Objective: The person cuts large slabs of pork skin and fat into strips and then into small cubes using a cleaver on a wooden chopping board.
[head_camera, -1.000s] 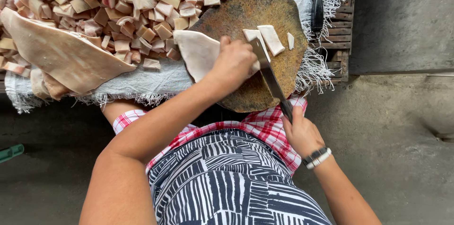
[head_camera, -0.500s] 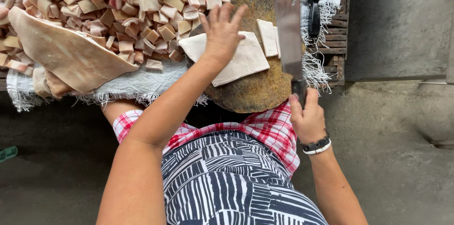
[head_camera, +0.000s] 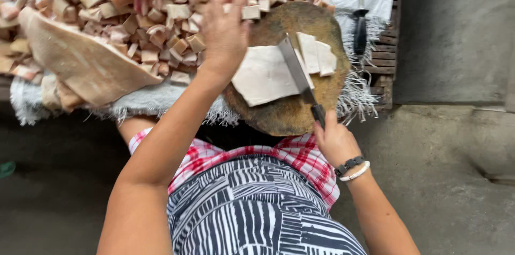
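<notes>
The right hand [head_camera: 333, 139] is wrapped tight around the dark handle of a cleaver [head_camera: 298, 72], whose blade lies across the right edge of a pale slab of meat [head_camera: 262, 75] on the round wooden chopping block [head_camera: 279, 115], with two cut strips [head_camera: 317, 54] lying just beyond the blade. The left hand [head_camera: 224, 32] hovers with fingers loosely curled over the far-left rim of the block, just beside the slab and over the edge of the heap of cut cubes [head_camera: 145, 13]; whether it holds anything I cannot tell. A large uncut sheet of skin [head_camera: 80, 62] lies on the pile at the left of the counter [head_camera: 161, 99], and a second knife [head_camera: 359, 30] rests on white cloth beyond the block.
</notes>
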